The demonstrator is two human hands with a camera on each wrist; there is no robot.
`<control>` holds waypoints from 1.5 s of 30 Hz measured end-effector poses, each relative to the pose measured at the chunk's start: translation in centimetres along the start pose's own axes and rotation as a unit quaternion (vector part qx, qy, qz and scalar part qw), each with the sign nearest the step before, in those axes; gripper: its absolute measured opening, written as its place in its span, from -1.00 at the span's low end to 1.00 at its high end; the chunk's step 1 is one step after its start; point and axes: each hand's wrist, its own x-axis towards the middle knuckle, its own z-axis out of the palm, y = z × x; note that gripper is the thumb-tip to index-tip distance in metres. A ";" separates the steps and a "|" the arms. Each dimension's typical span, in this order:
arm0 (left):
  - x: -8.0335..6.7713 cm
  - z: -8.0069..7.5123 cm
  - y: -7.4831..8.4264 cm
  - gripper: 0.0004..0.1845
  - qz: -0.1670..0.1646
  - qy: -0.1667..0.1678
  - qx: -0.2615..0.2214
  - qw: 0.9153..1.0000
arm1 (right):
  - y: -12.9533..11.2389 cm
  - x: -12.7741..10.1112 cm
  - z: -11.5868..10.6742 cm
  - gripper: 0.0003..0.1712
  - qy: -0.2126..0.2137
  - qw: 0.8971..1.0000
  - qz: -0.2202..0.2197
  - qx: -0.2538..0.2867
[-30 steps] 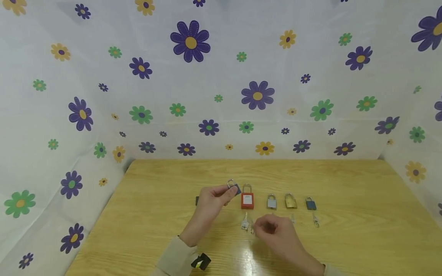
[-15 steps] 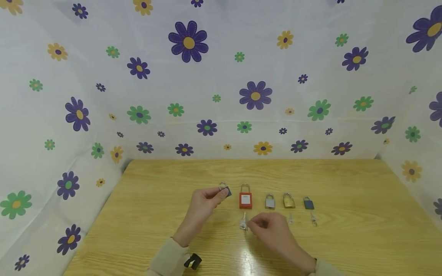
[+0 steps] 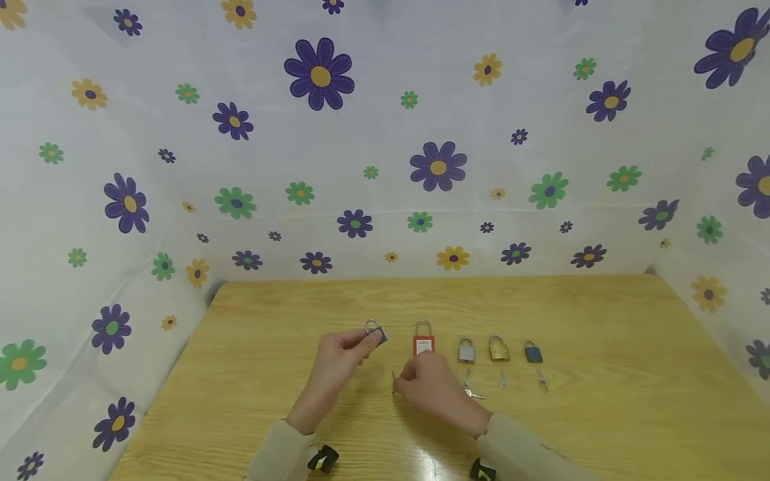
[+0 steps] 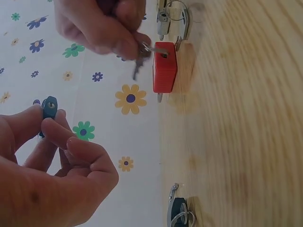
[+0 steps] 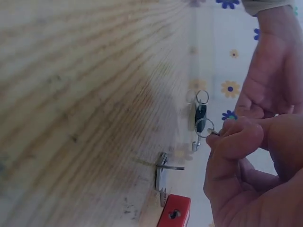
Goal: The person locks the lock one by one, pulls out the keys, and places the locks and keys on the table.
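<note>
My left hand (image 3: pixel 367 341) pinches a small dark blue padlock (image 3: pixel 375 332) by its body, shackle up, lifted off the wooden table (image 3: pixel 601 414). The left wrist view shows the same blue padlock (image 4: pixel 49 108) between thumb and fingertips. My right hand (image 3: pixel 402 382) is just right of it and pinches a small key (image 3: pixel 393 382) on a ring, its tip pointing down. In the right wrist view the key ring (image 5: pixel 204 126) shows at my fingertips (image 5: pixel 236 135). A red padlock (image 3: pixel 424 341) lies right behind the right hand.
A row of padlocks lies on the table to the right: silver (image 3: pixel 466 350), brass (image 3: pixel 498 349), blue (image 3: pixel 533 352), each with a key (image 3: pixel 502 381) in front. A black-headed key (image 4: pixel 179 213) lies by my left hand. Flowered cloth walls (image 3: pixel 385 167) surround the table.
My right hand picked up the key lying in front of the red padlock and moved left toward the left hand. The left hand kept holding the dark blue padlock.
</note>
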 end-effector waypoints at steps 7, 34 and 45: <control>0.4 -0.1 0.1 -0.75 0.002 0.003 -0.010 1.000 | -0.5 1.3 0.7 -0.40 -0.033 0.999 0.000 -0.026; 0.1 -0.1 -0.3 -0.73 0.004 -0.036 0.008 0.999 | -0.5 -2.9 -2.9 -0.38 -0.068 0.997 -0.001 -0.045; 0.2 -0.1 0.2 -0.72 0.012 -0.053 0.021 0.998 | 0.2 -5.3 -6.5 -0.60 -0.090 0.992 0.089 -0.008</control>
